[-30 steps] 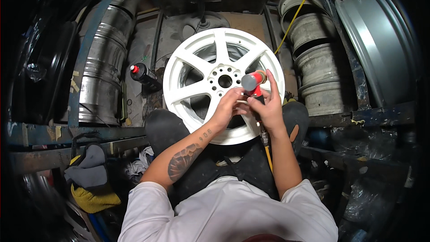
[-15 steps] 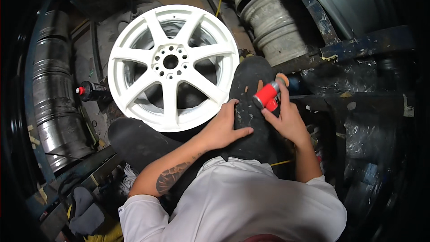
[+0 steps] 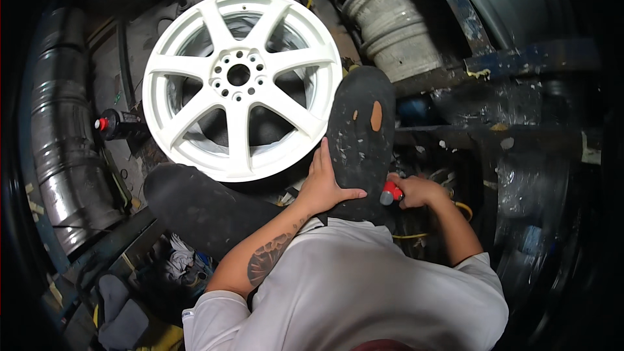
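A white spoked wheel rim (image 3: 240, 131) lies face up in front of me, between my knees. My left hand (image 3: 322, 184) rests on the inner side of my right leg (image 3: 357, 149), near the rim's edge. Its thumb is spread from the straight fingers, and it holds nothing. Down beside my right thigh, my right hand (image 3: 418, 191) grips a small red and grey power sander (image 3: 390, 193). The fingers hide part of the tool, and its orange pad does not show now.
A dark bottle with a red cap (image 3: 117, 124) stands left of the rim. Metal wheel barrels are stacked at left (image 3: 64, 130) and far right (image 3: 390, 23). A yellow hose (image 3: 464, 209) runs by my right wrist. Crumpled rags (image 3: 185, 261) lie lower left.
My right hand has brought the sander down from above my right knee to beside the thigh. My left hand stays on the leg. The whole view has shifted slightly.
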A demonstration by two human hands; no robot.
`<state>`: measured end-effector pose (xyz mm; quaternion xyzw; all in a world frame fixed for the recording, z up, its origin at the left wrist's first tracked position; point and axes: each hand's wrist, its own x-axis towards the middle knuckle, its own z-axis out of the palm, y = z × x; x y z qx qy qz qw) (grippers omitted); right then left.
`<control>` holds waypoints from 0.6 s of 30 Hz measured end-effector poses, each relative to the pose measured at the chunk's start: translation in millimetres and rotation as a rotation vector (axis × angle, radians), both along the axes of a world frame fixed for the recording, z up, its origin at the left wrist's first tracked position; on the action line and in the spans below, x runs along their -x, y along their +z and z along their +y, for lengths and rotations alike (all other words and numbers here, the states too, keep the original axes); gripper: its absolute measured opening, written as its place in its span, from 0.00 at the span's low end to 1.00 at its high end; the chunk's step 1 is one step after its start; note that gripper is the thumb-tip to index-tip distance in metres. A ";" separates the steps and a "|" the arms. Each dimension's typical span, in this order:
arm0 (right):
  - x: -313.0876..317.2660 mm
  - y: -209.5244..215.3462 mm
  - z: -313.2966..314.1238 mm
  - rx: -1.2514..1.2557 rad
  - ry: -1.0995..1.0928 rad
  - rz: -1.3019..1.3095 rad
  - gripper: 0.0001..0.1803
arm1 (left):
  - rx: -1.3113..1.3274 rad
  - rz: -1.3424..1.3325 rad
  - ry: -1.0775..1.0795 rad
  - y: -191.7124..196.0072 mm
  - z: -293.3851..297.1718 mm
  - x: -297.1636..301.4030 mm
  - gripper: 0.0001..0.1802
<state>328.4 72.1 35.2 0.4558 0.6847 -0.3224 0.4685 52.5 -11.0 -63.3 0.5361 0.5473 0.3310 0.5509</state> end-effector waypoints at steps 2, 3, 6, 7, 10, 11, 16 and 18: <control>14.4 -2.9 13.6 0.048 0.096 -0.018 0.43 | 0.046 -0.093 -0.007 -18.7 6.1 0.8 0.91; 21.3 -7.1 21.5 0.074 0.137 -0.009 0.39 | 0.069 -0.097 -0.030 -21.1 9.2 3.6 0.92; 52.0 11.4 41.1 -0.027 0.284 -0.083 0.33 | 0.099 -0.148 -0.096 -29.0 15.8 11.4 0.92; 60.3 20.7 44.8 -0.068 0.295 -0.079 0.32 | 0.081 -0.148 -0.087 -30.9 14.8 12.0 0.92; 81.5 50.4 55.8 -0.139 0.124 -0.055 0.31 | 0.015 -0.030 -0.093 -33.5 8.0 14.2 0.90; 82.0 57.8 57.7 -0.203 0.122 -0.015 0.34 | 0.062 0.014 -0.127 -29.1 7.7 18.6 0.90; 57.2 86.4 49.8 -0.546 -0.106 0.443 0.42 | 0.239 0.193 -0.353 39.2 25.4 40.4 0.71; 56.0 83.2 43.8 -0.782 -0.278 0.830 0.45 | 0.179 0.182 -0.437 67.5 33.6 52.4 0.56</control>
